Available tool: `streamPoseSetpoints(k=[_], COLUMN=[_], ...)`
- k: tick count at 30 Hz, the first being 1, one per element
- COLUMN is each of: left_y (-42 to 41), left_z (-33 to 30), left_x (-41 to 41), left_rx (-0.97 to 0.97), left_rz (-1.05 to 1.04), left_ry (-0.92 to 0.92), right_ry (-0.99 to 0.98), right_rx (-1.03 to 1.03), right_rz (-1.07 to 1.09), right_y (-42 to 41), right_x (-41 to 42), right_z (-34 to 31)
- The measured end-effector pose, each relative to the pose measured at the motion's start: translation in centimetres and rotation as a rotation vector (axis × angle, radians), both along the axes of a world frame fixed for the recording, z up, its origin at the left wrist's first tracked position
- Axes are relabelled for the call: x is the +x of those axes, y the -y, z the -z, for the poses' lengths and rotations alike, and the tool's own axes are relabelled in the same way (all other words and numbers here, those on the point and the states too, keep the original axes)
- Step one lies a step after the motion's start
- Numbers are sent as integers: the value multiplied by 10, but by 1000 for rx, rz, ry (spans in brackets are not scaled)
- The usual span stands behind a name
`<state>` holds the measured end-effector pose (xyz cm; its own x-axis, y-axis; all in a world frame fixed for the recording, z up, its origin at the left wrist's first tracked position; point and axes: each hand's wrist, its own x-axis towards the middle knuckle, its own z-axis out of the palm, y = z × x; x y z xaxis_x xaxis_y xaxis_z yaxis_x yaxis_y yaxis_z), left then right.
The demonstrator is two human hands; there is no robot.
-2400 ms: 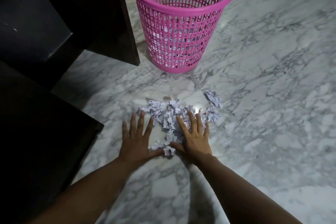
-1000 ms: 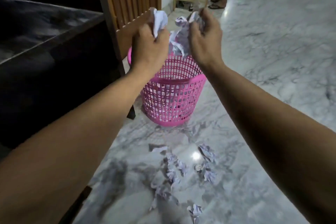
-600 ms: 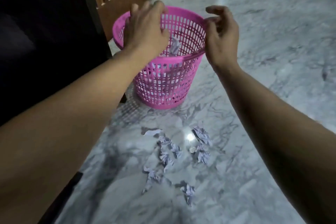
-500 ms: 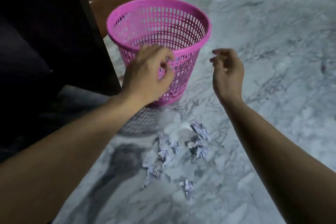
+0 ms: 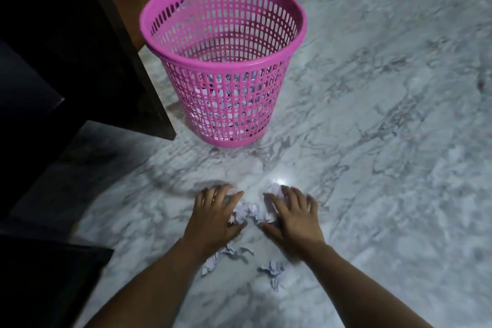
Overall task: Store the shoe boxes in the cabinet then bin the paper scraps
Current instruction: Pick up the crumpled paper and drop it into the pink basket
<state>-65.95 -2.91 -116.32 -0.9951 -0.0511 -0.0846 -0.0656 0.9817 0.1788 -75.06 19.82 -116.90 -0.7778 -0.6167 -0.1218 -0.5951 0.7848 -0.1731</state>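
On marble floor point(image 5: 372, 141): unmarked paper scraps point(image 5: 250, 214)

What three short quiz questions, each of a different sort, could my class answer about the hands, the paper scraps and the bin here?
1. True or false: the pink bin lies tipped over.
2. Where are the paper scraps? A) floor only B) bin only C) both
3. Fill in: the left hand and right hand rest spread on the ____ floor.

Key: 1 false, it stands upright; 2 C; 3 marble.
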Motion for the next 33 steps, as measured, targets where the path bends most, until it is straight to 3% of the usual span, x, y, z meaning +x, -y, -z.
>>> streamPoseSetpoints(k=[2,4,10,12,15,19,23,26,29,31,33], left_y=[-9,-14,-19,-23,-23,-3,27,60,97,98,80], left_z=[2,-1,-23,-40,-80,-174,-291,-342,-344,-337,-332], left_x=[5,4,0,1,-5,-39,-91,-146,-193,-197,-179], left_rx=[6,21,236,355,428,494,524,484,373,322,309], left_rz=[-9,28,-42,-98,-125,-153,-133,-229,-452,-576,-546], left_ry=[-136,-142,-26,-52,-196,-547,-933,-915,-445,-191,-377], right_ry=[-123,-155,174,286,279,147,-140,-259,-116,-36,-118], right_rx=[-100,-142,-96,-247,-546,-1003,-1396,-1253,-719,-513,-654], right_rz=[-21,-29,79,240,331,221,-7,-20,79,123,102], right_y=[1,3,20,24,32,68,120,165,193,192,174], right_x=[9,9,-3,-3,-13,-35,-74,-120,-166,-175,-163], right_z=[5,6,-23,-34,-64,-169,-295,-349,-353,-345,-339])
